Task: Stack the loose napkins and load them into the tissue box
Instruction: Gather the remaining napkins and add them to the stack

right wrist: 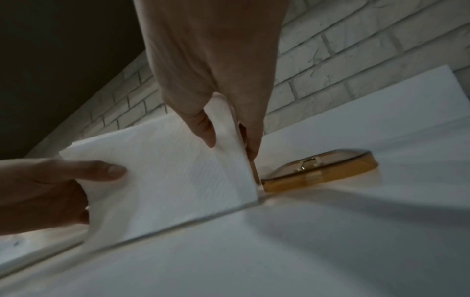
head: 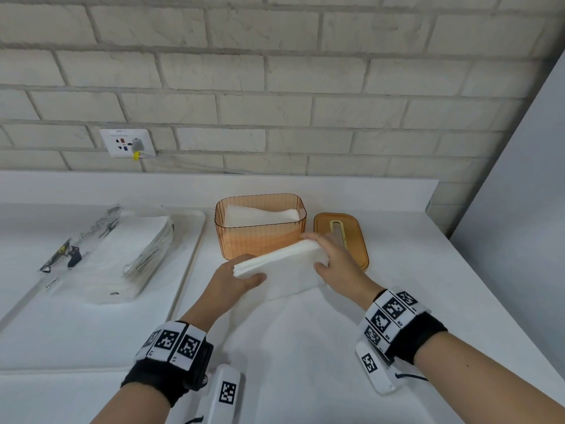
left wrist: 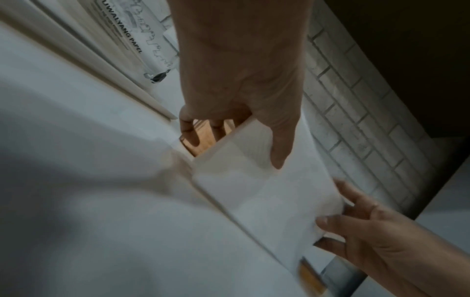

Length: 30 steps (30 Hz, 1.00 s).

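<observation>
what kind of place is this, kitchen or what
Probably a kitchen or pantry counter, though that is a guess. A white counter runs along a pale brick wall with a wall socket; a tray holds an opened napkin pack, beside an amber tissue box.

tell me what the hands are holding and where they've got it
Both hold one stack of white napkins by its opposite short ends: the left hand at its left end, the right hand at its right end, thumbs on top.

wrists: black bands [head: 419, 333] | white tag blocks [head: 175, 342] | bare forearms
</observation>
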Available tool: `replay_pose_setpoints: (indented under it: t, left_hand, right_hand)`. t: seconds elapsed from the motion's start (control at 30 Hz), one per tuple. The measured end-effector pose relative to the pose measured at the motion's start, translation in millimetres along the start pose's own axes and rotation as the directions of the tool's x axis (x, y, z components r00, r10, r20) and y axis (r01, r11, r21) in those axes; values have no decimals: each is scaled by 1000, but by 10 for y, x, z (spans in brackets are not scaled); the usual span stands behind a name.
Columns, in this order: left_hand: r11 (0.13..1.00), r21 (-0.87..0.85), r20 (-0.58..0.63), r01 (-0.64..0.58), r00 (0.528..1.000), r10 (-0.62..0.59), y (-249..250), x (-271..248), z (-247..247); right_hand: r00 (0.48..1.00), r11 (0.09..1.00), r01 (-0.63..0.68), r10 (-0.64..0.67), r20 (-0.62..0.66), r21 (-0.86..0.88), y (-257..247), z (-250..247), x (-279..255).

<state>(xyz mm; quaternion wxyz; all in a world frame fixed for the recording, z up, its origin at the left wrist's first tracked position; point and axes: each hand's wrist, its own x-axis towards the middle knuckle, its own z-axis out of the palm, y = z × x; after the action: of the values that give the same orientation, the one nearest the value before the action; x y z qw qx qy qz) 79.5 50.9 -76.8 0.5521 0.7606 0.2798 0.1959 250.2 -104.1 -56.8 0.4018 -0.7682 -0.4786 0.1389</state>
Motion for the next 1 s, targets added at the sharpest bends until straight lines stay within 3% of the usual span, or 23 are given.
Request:
replay_pose_setpoints:
  t: [0.1,0.27,0.37,0.43,0.5,0.63,0.87,1.0]
  left_hand:
    - [998,51,19,44,999,-45,-81,-5,19]
    - [998,61,-34,-16,999,18,-10,14,32]
    - [999,18,-55,-49,997,50,59,13,16]
    - [998,-26,-71,-58,996,56,72,6,20]
    - [999,-44,-62,-25,998,22,65,-21,35]
    - [994,-26,0,110,994,-110,34,-51,71]
    - [991,-124,-57,41,997,-48,165,-67,27]
    - [973,-225,-107,45,992,-71,194,-81,53]
  right_hand:
    - [997,997,-65,68,39,-52,72,50,-26]
    - [995,994,-86,88,35,-61,42,-25,46]
    - [986,975,-162,164,-1,153,25,-103,92]
    - [973,907,-196,226,-38,374,26,-130,120]
    - [962,846,-237,274,-8,478,57,-112,115]
    - [925,851,-379,343,162,363,204,16,55]
    - [939,862,-342,318,127,373,113,-68,63]
    - [935,805,-352,322,147,477,22,-120,36]
